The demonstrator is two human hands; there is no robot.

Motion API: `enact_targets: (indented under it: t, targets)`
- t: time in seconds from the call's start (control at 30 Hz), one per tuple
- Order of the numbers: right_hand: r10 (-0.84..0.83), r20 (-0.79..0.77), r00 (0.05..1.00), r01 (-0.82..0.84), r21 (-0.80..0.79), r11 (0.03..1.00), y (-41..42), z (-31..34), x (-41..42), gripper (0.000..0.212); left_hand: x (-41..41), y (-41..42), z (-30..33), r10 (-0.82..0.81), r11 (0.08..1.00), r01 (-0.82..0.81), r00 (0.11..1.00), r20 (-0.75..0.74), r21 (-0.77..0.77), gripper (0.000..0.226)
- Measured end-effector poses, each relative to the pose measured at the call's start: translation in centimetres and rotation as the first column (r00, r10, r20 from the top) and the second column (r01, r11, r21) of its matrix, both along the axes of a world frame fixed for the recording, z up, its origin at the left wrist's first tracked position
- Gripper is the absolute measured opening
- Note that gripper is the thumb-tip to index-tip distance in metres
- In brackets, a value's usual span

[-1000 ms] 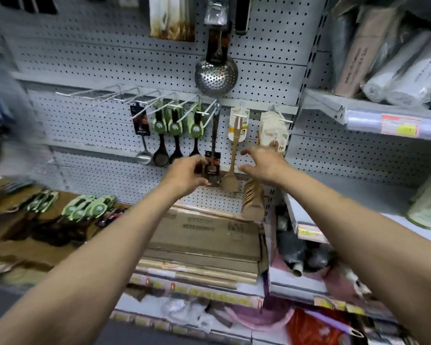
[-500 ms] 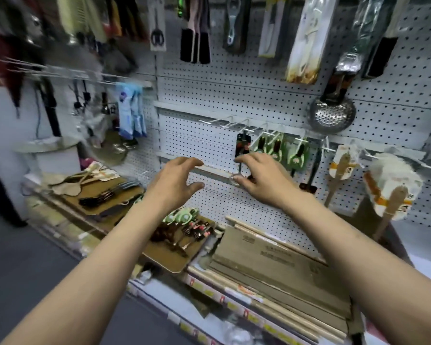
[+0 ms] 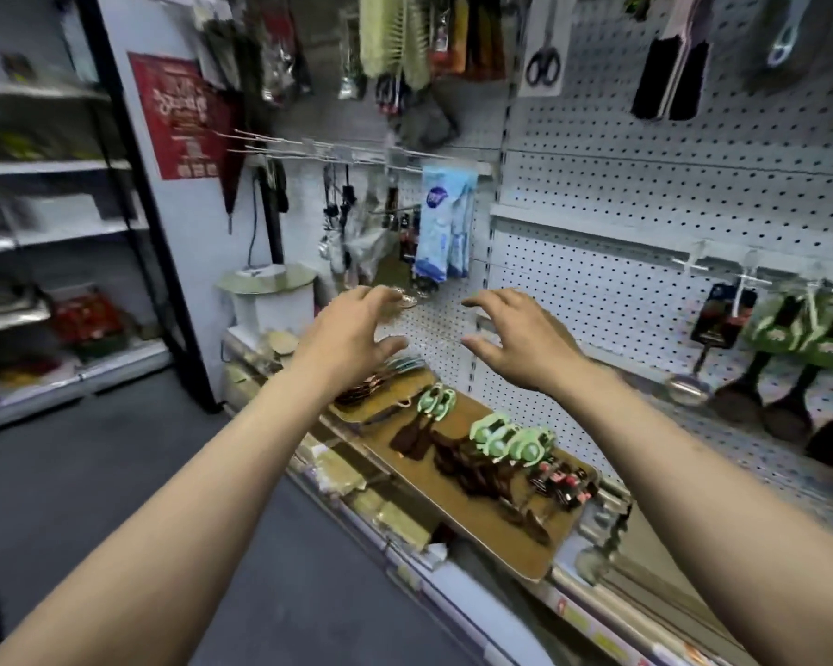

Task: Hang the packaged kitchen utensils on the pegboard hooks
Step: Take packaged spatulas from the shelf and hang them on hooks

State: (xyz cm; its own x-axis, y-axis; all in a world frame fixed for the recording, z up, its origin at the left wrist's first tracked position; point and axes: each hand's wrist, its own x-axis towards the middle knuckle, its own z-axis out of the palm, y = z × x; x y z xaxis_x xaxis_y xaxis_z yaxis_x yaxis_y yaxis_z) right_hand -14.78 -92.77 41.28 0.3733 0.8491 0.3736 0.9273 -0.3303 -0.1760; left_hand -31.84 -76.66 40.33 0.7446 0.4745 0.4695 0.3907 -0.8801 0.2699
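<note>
My left hand point(image 3: 352, 331) and my right hand point(image 3: 520, 334) hover side by side in front of the white pegboard point(image 3: 645, 194), fingers spread, holding nothing. Below them a brown cardboard sheet point(image 3: 482, 511) on the shelf carries loose packaged utensils: dark spatulas with green card headers point(image 3: 506, 437) and smaller pieces with red labels point(image 3: 561, 483). At the right, green-carded black utensils point(image 3: 799, 329) and a dark-carded steel ladle point(image 3: 722, 319) hang on hooks. White bare hooks point(image 3: 693, 262) stick out left of them.
A blue packet point(image 3: 441, 223) and dark gadgets hang on the left panel. Scissors point(image 3: 542, 50) and brushes point(image 3: 669, 79) hang higher up. A white bin with a round lid point(image 3: 270, 300) stands at the shelf's left end. Grey floor and side shelves point(image 3: 44, 233) lie to the left.
The view has swung left along the pegboard. Both hands have moved left away from the hung utensils, the right one letting go of the dark-carded ladle, and now hover open over the cardboard sheet.
</note>
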Motion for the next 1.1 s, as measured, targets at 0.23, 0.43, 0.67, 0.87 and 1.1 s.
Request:
enact_targets:
  t: [0.23, 0.43, 0.67, 0.87, 1.1]
  targets:
    - [0.087, -0.006, 0.996, -0.087, -0.008, 0.996, 15.4, -1.4, 0.3, 0.053, -1.1, 13.2, -1.4, 0.085, 0.996, -0.085, 0.996, 0.012, 0.000, 0.057]
    - [0.148, -0.045, 0.988, -0.148, 0.003, 0.989, 30.7, -1.9, 3.1, 0.054, 0.8, 26.8, -1.7, 0.132, 0.991, -0.132, 0.991, -0.006, -0.030, 0.057]
    - [0.152, -0.105, 0.983, -0.156, -0.035, 0.987, 47.3, -1.7, 7.4, 0.056, 4.9, 42.6, -0.7, 0.158, 0.985, -0.162, 0.985, -0.070, -0.053, 0.056]
    - [0.104, -0.193, 0.976, -0.125, -0.100, 0.987, 57.8, -5.4, 11.2, 0.054, 9.2, 54.2, -4.9, 0.118, 0.986, -0.130, 0.986, -0.114, -0.101, 0.057]
    - [-0.113, -0.285, 0.952, 0.044, -0.238, 0.970, 68.7, -13.2, 16.3, 0.049, 15.7, 68.8, -12.4, -0.004, 0.977, -0.036, 0.982, -0.187, -0.210, 0.052]
